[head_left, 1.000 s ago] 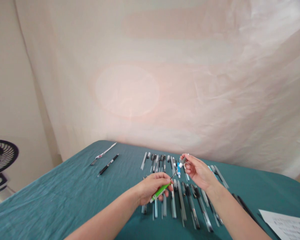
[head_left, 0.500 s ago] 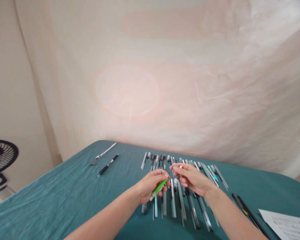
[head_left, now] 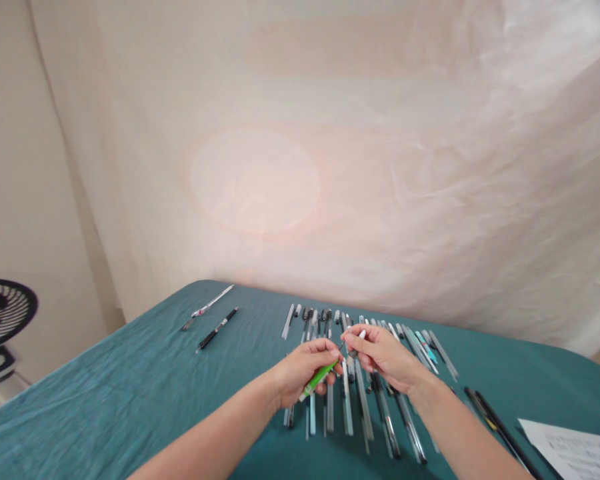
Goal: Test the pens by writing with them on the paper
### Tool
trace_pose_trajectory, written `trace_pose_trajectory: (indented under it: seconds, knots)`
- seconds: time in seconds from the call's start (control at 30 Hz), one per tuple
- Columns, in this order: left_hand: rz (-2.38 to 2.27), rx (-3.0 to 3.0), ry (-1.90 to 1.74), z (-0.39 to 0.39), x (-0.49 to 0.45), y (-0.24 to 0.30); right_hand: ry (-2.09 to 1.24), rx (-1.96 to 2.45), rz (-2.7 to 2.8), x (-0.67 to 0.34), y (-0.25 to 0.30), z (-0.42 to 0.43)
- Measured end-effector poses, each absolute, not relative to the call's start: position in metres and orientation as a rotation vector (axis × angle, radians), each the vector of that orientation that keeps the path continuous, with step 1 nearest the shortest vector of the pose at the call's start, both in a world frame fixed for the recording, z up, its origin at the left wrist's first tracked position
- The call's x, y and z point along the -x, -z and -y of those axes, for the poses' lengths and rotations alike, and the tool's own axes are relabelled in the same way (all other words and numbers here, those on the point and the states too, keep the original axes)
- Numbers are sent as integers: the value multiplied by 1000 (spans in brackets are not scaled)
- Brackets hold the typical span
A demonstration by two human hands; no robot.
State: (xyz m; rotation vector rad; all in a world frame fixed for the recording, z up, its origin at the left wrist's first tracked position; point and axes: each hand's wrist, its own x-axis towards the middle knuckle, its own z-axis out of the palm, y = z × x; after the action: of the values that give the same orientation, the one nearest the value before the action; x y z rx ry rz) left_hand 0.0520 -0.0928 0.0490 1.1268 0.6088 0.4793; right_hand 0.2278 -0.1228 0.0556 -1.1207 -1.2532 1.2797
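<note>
My left hand is closed around a bright green pen, which slants up to the right toward my other hand. My right hand is closed too, its thumb and forefinger pinching a small pen part with a white end. A thin dark piece spans the narrow gap between both sets of fingertips; which hand grips it is hard to make out. Beneath and around the hands lie rows of clear pen barrels, caps and thin tubes, partly covered by my fingers and forearms.
A black pen and a clear pen lie to the left on the green tablecloth. At the right are long dark sticks and a printed sheet. A black fan stands beyond the left edge.
My right fingertips have shifted slightly, and more of the white-ended part shows between them. My left hand and the green pen stay almost where they were.
</note>
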Motion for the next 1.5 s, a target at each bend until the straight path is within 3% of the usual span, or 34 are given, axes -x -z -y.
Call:
trace_pose_trajectory:
  seconds: [0.27,0.8,1.03,1.2,1.5]
  knots:
    - [-621,-1147,-471,92,-50,-46,-1151,1102,1144,-241,-66,121]
    - [-645,-1202,-572,96,-54,-45,-1239,1172,1299,-223,-51,122]
    - [-678,-1173,-499,88,-46,-50,-1117,1158,1087,-240,-59,117]
    - [-730,-1094,-646,75,-43,-49,-1100,1125,998,-243,-58,114]
    - [-690,-1075,-592,90,-49,-50,-1272,1224,1140,-212,-45,121]
